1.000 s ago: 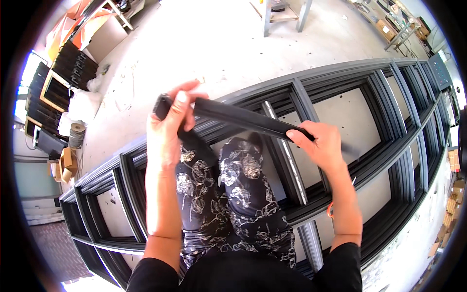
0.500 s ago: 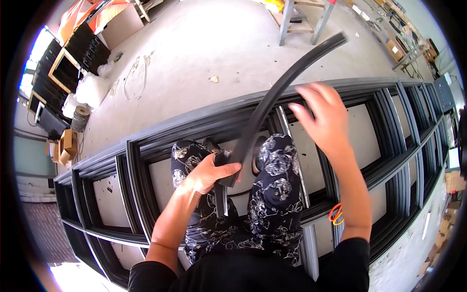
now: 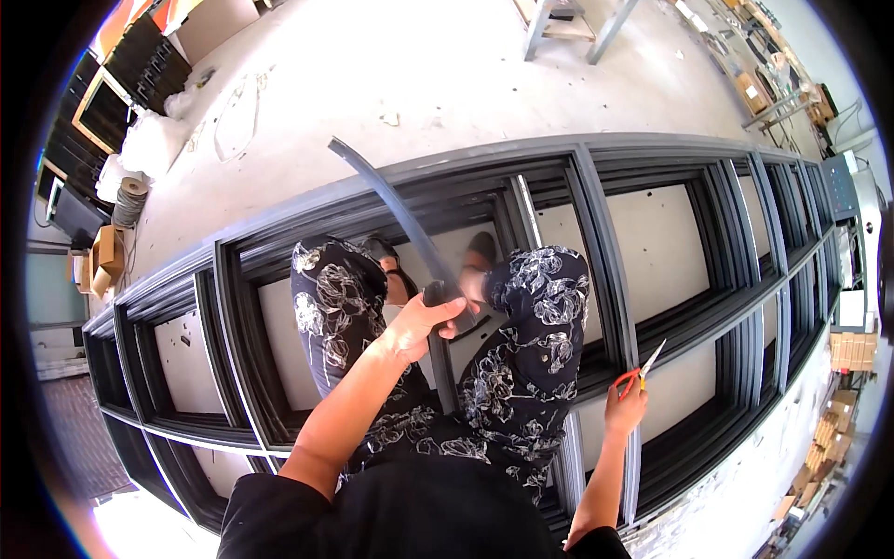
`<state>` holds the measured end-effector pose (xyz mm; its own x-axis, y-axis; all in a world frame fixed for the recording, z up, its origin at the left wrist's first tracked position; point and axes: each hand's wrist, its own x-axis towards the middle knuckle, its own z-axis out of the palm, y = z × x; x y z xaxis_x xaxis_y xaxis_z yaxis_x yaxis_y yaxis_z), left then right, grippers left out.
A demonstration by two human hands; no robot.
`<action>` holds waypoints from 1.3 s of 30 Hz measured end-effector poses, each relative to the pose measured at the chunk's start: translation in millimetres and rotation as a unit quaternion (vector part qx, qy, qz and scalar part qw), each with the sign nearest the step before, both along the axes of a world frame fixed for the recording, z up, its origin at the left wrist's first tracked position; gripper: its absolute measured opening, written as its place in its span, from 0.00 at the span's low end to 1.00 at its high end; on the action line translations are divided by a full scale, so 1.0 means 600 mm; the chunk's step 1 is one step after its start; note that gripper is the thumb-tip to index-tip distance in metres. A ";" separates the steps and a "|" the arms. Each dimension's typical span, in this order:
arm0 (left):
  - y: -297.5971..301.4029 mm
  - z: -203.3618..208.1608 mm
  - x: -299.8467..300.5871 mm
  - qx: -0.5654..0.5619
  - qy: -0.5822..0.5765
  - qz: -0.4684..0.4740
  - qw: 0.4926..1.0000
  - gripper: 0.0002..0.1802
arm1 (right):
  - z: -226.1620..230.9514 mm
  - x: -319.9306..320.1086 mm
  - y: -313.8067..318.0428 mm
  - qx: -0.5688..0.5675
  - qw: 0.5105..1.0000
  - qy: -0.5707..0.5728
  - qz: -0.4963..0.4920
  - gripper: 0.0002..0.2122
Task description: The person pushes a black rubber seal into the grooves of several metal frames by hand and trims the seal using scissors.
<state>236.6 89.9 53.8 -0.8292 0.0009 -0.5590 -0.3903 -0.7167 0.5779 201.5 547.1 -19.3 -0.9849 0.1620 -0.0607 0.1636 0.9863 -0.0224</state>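
My left hand is closed around a long dark strip above the gap between my knees. The strip's far end rises to the upper left over the stacked dark frames; it looks smeared by motion. Below that hand, a dark bar runs down between my legs, and whether it belongs to the strip I cannot tell. Off to the right, my right hand grips a pair of scissors by the red and yellow handles. Their pointed metal blades extend up and to the right over a frame bar.
Black frames with crossbars surround my legs on both sides. Cardboard boxes, a cord spool and white bags stand at the left. A grey-legged stand is at the far side; more boxes line the right.
The strip has swung from leaning right to leaning left, still in my left hand. My right hand, empty before, has moved down and picked up the scissors from the frames.
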 end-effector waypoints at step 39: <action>0.003 0.113 0.059 -0.062 0.000 0.051 0.997 0.07 | 0.273 0.069 -0.321 -0.566 0.672 -0.463 0.118 0.27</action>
